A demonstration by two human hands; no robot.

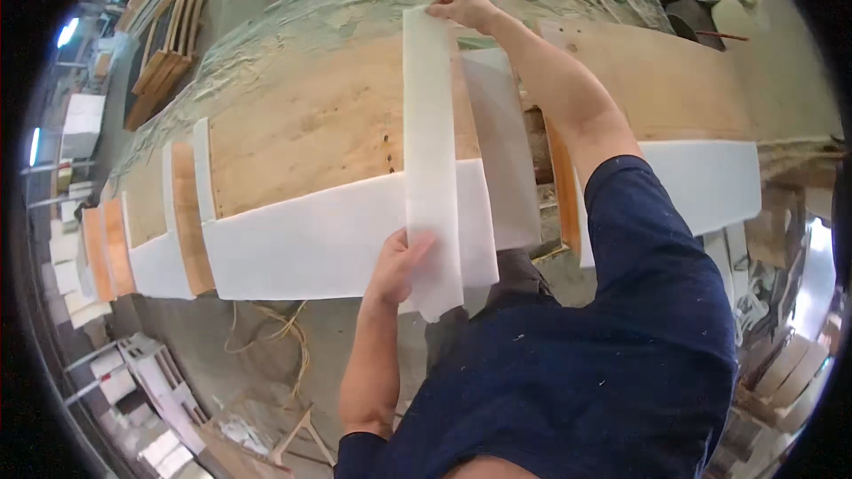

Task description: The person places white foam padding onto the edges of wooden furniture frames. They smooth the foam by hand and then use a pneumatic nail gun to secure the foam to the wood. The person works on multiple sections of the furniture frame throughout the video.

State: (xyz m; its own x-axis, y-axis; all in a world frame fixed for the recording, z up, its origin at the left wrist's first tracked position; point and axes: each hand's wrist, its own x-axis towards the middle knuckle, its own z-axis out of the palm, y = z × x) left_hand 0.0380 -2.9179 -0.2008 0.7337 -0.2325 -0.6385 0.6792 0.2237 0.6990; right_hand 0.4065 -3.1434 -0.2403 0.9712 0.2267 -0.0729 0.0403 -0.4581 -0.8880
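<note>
A long, narrow white strip of thin sheet material point(431, 150) stretches away from me over a wooden workbench point(311, 124). My left hand point(398, 268) pinches its near end just past the bench's front edge. My right hand point(463, 7) grips its far end, arm reaching out over the bench. Under the strip lies a wide white sheet point(311, 239) along the bench's front, and a greyish translucent strip point(501, 150) lies just to its right.
More white sheet point(710, 182) covers the bench's right part, beyond a gap with an orange board edge point(561, 186). White and orange strips point(182, 217) lie at the bench's left. Stacked timber point(164, 53) is at far left, tangled yellow cord point(275, 332) on the floor.
</note>
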